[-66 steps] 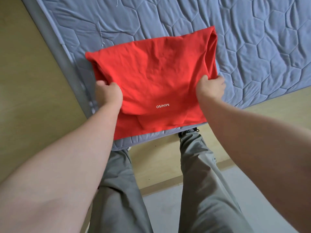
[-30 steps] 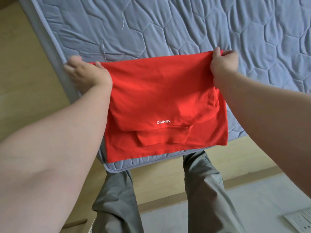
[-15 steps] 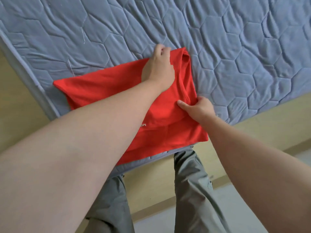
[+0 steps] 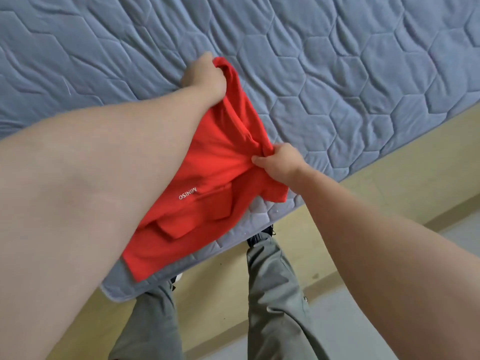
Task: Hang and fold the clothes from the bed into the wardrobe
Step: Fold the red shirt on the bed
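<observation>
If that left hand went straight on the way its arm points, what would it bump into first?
Probably only the grey mattress: the left hand, gripping the red shirt, points across bare quilting, though its height above it is unclear.

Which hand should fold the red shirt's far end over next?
Probably the left hand: it grips the far end of the red shirt, while the right hand pinches the nearer side edge.
</observation>
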The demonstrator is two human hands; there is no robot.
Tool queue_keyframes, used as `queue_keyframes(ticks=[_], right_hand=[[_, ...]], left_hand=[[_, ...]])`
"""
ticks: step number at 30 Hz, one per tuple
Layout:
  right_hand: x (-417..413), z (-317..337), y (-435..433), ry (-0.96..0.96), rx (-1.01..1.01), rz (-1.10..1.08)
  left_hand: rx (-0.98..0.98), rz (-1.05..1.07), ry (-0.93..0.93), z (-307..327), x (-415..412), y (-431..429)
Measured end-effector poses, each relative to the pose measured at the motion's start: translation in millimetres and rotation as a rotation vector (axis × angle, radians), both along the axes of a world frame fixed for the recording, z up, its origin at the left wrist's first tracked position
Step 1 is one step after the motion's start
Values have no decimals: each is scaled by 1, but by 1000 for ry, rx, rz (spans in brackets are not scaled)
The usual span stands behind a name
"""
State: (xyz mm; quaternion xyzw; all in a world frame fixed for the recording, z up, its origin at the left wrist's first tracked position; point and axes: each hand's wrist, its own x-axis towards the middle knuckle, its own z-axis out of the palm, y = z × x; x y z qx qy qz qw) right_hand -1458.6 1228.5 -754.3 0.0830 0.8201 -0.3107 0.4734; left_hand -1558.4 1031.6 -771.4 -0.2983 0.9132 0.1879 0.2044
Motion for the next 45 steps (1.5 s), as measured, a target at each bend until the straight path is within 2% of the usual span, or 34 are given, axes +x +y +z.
queue_keyframes(ticks=[3, 7, 12, 17, 20, 23, 27, 31, 34, 36, 38, 40, 42, 43, 45], right_hand=[[-38, -2, 26, 192, 66, 6], [-55, -6, 33, 313, 147, 48], [-5, 29, 2, 487, 60, 162], [51, 77, -54, 589, -44, 424], [85, 94, -100, 591, -70, 565], [121, 92, -144, 513, -84, 667], [159, 74, -184, 420, -50, 752], [171, 44, -194, 310, 24, 798], [174, 32, -189, 229, -53, 975], [171, 32, -184, 251, -60, 1049], [163, 36, -179, 356, -43, 897], [153, 37, -176, 494, -28, 567], [136, 33, -176, 608, 56, 229], [125, 29, -176, 598, 139, 97], [102, 20, -178, 399, 274, -51]], left_hand=[[147, 121, 148, -2, -35, 12], [348, 224, 266, -11, -48, 19], [610, 476, 302, 27, -23, 2], [900, 709, 387, 82, 32, -47], [759, 808, 407, 92, 78, -92], [618, 946, 380, 90, 129, -137], [543, 1143, 332, 68, 187, -178], [442, 1095, 261, 36, 227, -188], [381, 1066, 293, 22, 237, -188], [285, 1065, 248, 15, 243, -186], [271, 1121, 102, 10, 253, -179], [451, 1209, 0, 11, 268, -162], [603, 1201, -39, 14, 284, -143], [644, 1169, -57, 13, 291, -135], [694, 1156, -91, 8, 302, -124]])
